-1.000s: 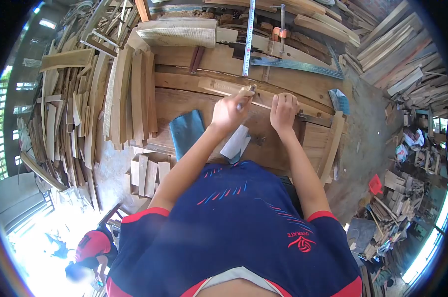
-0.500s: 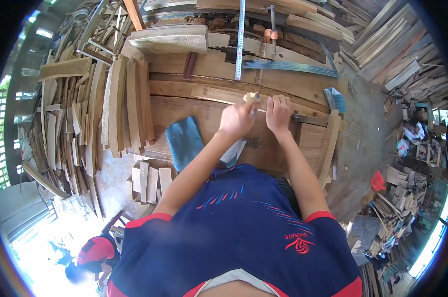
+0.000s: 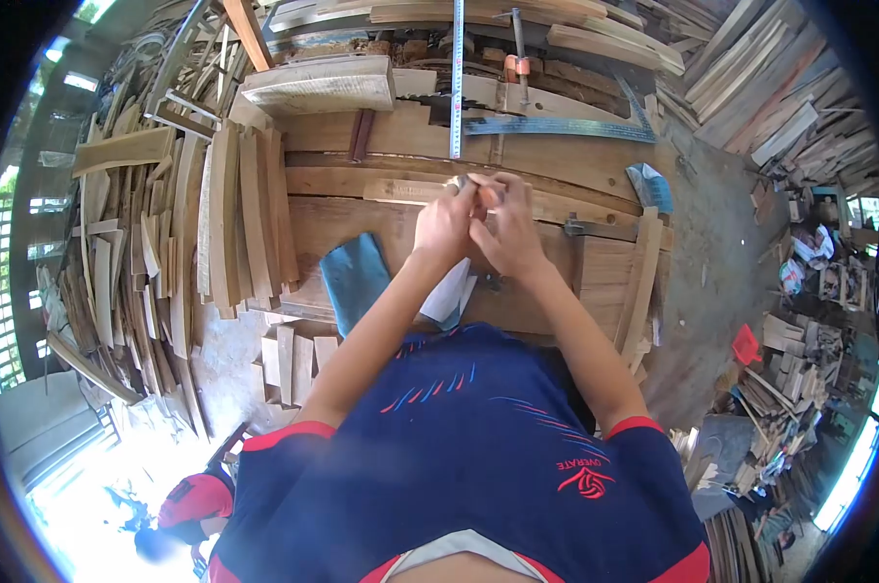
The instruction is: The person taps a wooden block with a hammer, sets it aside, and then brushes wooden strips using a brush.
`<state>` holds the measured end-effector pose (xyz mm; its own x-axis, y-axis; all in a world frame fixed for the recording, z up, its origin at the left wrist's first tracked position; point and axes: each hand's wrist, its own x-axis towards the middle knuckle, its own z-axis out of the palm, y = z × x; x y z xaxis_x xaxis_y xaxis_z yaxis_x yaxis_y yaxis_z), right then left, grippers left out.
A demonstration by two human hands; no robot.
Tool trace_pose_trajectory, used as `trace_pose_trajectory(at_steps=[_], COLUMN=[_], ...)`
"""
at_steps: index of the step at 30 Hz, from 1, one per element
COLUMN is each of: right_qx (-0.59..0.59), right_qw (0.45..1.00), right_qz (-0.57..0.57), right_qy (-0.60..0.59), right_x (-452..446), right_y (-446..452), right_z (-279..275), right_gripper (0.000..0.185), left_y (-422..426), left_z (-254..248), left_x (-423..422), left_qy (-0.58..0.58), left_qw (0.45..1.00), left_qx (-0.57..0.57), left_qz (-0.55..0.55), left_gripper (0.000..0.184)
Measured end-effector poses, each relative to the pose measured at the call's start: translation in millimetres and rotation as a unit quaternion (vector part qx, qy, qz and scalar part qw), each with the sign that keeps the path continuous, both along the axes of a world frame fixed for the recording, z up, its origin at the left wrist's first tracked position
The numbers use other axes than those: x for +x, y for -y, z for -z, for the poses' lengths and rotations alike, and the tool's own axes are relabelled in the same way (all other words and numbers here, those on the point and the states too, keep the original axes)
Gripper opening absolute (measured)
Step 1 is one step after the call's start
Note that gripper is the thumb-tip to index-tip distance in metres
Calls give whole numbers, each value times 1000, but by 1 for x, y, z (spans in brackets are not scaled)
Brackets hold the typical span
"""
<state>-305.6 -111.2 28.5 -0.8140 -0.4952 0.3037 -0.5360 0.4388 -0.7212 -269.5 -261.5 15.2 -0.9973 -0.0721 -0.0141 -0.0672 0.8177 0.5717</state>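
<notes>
Over the wooden bench [image 3: 420, 228], my left hand [image 3: 445, 225] and my right hand [image 3: 509, 225] meet, their fingers touching around something small. Its shape is mostly hidden; a dark tip and an orange-brown bit show between the fingers. Both hands have curled fingers. Just behind them a pale wood strip [image 3: 396, 189] lies along the bench. Nearer my body lie a teal cloth [image 3: 355, 282] and a white paper-like piece [image 3: 446, 294].
A metal ruler [image 3: 457, 87], a steel square [image 3: 561, 127] and an orange clamp [image 3: 518, 66] lie farther back. Curved boards [image 3: 250, 209] stack at the left. A blue packet [image 3: 650, 188] sits at the right. Another person [image 3: 196, 500] bends at lower left.
My right hand has left the strip's right part and moved left to meet my left hand. The view has shifted slightly, so the bench items appear farther left.
</notes>
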Motion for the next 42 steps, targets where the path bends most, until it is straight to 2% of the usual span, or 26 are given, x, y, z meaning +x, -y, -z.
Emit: trace_pose_trajectory(at_steps=[2,3,6,9,12,15,17,20,21,26,29,30,32,35,38,42], right_qx=[34,46,4,-40,82,196,198,11,-7,100,239,244,252,197,81,97], right_qw=[998,997,1000,989,979,964,969,1000,999,980,947,946,942,963,993,989], right_qz=[45,55,15,137,184,177,136,12,5,173,211,201,180,134,75,112], right_qy=[25,36,22,48,35,-38,-50,-2,34,-11,-43,-73,-129,-127,52,27], right_x=[-5,-5,-8,-8,-18,-17,-11,-2,-3,-33,-53,-54,-49,-26,-6,-14], right_y=[-27,-37,-58,-68,-91,-47,-10,22,19,-53,-82,-79,-60,-25,0,-14], right_z=[0,-11,-5,-10,-20,-32,-22,-20,-15,-19,-9,-5,0,-5,-25,-15], right_gripper=[49,36,25,17,15,14,17,23,24,28,27,27,26,25,25,24], left_y=[0,-1,3,17,44,57,59,58,58,55,56,55,55,57,57,59], left_z=[-6,-3,4,9,17,38,44,54,59,62,60,60,61,60,60,61], left_x=[-1,0,-1,-5,3,9,11,11,11,13,11,10,10,10,9,9], left_qy=[-8,-24,-37,-150,-94,-56,-52,-77,-86,-142,-132,-134,-137,-138,-143,-133], left_qw=[998,997,990,983,993,996,995,993,993,984,985,985,985,984,983,983], left_qx=[-2,18,72,31,-67,-71,-78,-88,-85,-107,-106,-106,-109,-110,-113,-125], left_qz=[62,65,115,106,24,19,26,23,18,1,8,6,4,5,5,13], left_gripper=[45,55,59,68,72,74,75,76,76,68,65,65,65,64,64,63])
